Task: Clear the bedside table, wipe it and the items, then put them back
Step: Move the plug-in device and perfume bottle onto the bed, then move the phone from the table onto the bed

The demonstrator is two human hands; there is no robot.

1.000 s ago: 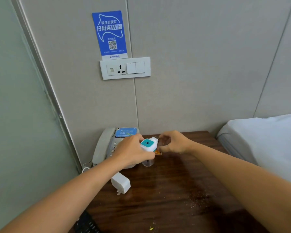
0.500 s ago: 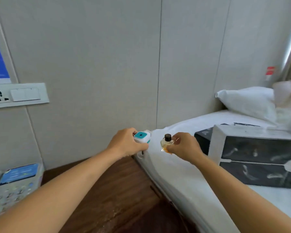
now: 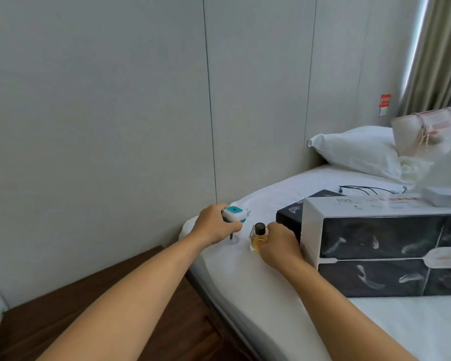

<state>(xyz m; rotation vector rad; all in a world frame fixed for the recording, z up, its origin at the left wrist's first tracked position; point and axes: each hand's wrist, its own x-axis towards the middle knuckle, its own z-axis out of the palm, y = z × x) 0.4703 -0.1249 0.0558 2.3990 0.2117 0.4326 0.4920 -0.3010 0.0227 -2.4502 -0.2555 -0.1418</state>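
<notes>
Left grip (image 3: pixel 214 226) curled round teal-white plug-in device (image 3: pixel 235 213); right grip (image 3: pixel 280 246) pinching upright perfume bottle (image 3: pixel 257 237). Both low over bed (image 3: pixel 245 267) corner, bottle nearer box (image 3: pixel 385 246); tabletop (image 3: pixel 94 308) behind-left.

A white-and-teal plug-in (image 3: pixel 235 213), an amber bottle (image 3: pixel 257 241) with black cap, a black-and-white marbled box (image 3: pixel 391 254), white bed (image 3: pixel 271 290), brown table (image 3: pixel 94 321).

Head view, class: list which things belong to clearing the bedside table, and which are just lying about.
Job:
- left hand holding teal-and-white device
- right hand holding perfume bottle
- bedside table

Lying about:
- pillow
- black-and-white box
- black cable
</notes>
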